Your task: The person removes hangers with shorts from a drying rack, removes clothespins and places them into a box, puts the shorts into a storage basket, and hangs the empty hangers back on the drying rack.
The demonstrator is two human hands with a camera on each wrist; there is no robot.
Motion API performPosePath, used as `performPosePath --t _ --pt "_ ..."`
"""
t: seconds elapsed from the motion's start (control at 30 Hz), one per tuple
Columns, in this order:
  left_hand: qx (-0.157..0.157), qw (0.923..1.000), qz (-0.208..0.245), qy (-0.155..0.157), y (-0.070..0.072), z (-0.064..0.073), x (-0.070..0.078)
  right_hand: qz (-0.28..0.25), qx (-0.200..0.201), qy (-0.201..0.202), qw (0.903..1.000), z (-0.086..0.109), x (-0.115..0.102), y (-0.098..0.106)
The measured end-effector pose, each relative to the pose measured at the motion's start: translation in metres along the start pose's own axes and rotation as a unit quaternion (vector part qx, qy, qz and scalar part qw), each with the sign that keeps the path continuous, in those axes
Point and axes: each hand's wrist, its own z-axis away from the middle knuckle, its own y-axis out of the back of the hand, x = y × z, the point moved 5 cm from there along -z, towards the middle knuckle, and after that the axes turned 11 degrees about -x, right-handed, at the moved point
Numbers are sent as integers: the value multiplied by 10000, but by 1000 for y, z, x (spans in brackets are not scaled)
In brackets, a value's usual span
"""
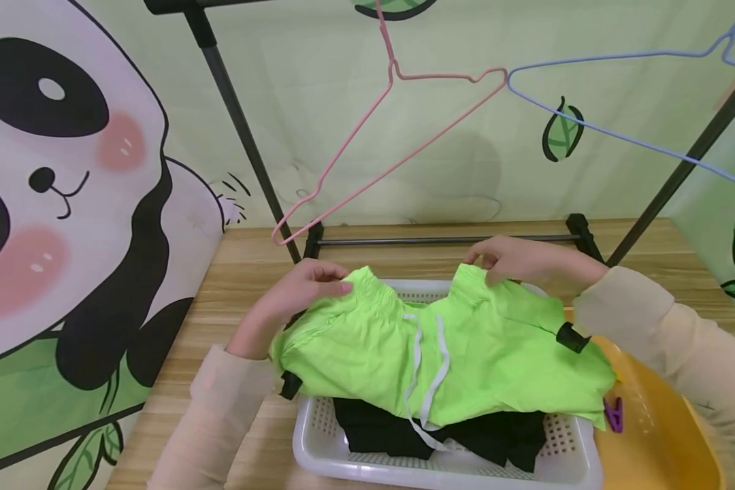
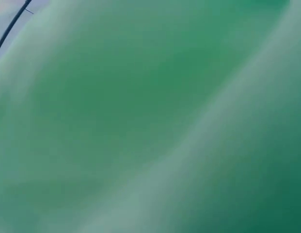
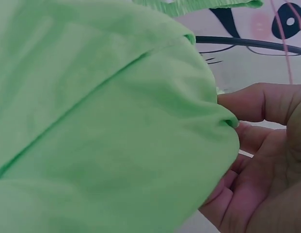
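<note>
Bright green shorts (image 1: 367, 361) with an elastic waistband and white drawstrings hang between my two hands in the head view. My left hand (image 1: 300, 289) pinches the waistband at its left side, thumb on top. At the right side of the waistband, my right hand (image 1: 520, 258) grips the fabric between thumb and fingers. In the right wrist view the right hand (image 3: 266, 145) pinches a fold of the green cloth. Blurred green fabric (image 2: 140, 111) fills nearly all of the left wrist view, hiding the left hand there. The shorts overlap a white basket (image 1: 318, 449) below.
Black clothing (image 1: 380, 429) lies in the white basket. Beside it on the right stands an orange basin (image 1: 661, 422) with a purple clothespin (image 1: 614, 415). A pink hanger (image 1: 392, 173) and a blue hanger (image 1: 618, 136) hang from a black rack (image 1: 239, 129) behind, over the wooden surface (image 1: 245, 272).
</note>
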Motion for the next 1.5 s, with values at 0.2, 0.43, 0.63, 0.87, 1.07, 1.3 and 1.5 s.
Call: performPosePath --t 0.2,0.43,0.63,0.87,1.07,1.3,1.5 --pt "161 9996 14 -233 5 6 15 227 302 466 9982 18 -20 6" --pt "340 9976 -73 -591 11 13 36 29 850 628 9944 45 -35 17" --pt "750 9940 -133 -784 18 22 58 -15 1370 1458 9798 70 -55 27" --pt "1086 9889 -18 -1019 23 31 85 55 2076 1989 9578 94 -71 39" --pt "1330 9808 -101 -1424 23 35 105 -125 2460 2347 9403 107 -82 43" --pt "1694 9655 -158 -1973 18 40 130 -972 2367 3417 9043 123 -100 42" --pt "2018 9522 -298 -2274 6 46 152 -1247 2428 3993 8752 132 -113 37"
